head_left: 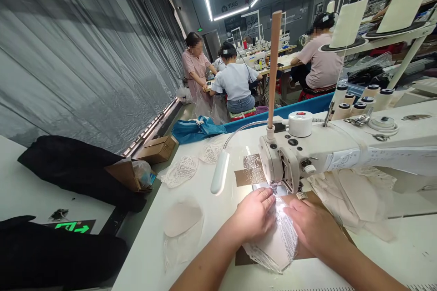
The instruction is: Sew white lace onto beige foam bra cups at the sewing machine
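Note:
A white lace piece with a pale pad (276,248) lies under the needle area of a white sewing machine (307,145). My left hand (256,215) rests on the left side of the lace, its fingers together and pressing the fabric close to the presser foot. On the right edge of the lace is my right hand (309,223), fingers bent and gathered at the fabric. The fingertips of both hands are near the needle, on either side of the lit strip of lace. What lies beneath the palms is hidden.
Left on the table (146,245) are lace pieces (182,170) and a beige pad (182,219). A lamp (220,172) hangs near the machine head. More fabric (362,191) lies behind my right hand. People sit and stand further back.

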`<state>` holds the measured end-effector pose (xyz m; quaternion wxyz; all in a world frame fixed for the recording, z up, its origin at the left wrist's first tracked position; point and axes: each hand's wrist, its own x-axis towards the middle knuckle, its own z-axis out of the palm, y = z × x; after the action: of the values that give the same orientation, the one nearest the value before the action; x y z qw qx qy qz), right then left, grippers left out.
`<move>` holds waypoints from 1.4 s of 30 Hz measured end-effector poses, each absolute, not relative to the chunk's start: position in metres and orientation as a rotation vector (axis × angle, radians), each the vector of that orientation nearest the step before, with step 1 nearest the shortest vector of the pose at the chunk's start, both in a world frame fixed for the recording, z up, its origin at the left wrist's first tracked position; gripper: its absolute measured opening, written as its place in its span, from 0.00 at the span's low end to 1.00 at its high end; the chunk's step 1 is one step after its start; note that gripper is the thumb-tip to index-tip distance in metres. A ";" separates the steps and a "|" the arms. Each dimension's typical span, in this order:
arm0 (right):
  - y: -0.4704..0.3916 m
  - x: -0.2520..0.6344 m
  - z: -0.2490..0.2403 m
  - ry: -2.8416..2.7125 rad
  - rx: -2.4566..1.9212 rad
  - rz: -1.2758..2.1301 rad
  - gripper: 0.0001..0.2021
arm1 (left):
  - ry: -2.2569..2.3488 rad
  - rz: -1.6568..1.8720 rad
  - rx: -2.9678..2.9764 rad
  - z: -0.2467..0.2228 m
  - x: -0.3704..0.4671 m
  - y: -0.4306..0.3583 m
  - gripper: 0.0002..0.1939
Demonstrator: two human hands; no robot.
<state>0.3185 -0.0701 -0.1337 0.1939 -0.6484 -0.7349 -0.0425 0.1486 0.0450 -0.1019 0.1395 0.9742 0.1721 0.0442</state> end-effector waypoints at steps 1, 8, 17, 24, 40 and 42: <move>-0.070 0.318 -0.134 -2.069 -1.812 -0.110 0.13 | 0.466 0.123 2.825 -0.102 0.148 0.048 0.27; -0.072 0.325 -0.134 -2.072 -1.770 -0.030 0.16 | 0.436 0.292 2.848 -0.087 0.137 0.044 0.19; -0.071 0.334 -0.138 -2.033 -1.770 0.018 0.18 | 0.568 0.411 2.767 -0.106 0.138 0.027 0.10; -0.073 0.330 -0.125 -2.108 -1.743 0.138 0.17 | 0.564 0.454 2.459 -0.097 0.131 0.032 0.07; -0.093 0.335 -0.133 -2.334 -1.609 0.174 0.24 | 0.264 0.196 2.959 -0.103 0.127 0.023 0.15; -0.093 0.335 -0.133 -2.321 -1.610 0.166 0.24 | 0.279 0.170 2.986 -0.101 0.128 0.022 0.16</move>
<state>0.3347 -0.0934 -0.1333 0.1555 -0.5621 -0.8102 0.0579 0.1276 0.0217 -0.1011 0.0689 0.9917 0.0925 0.0563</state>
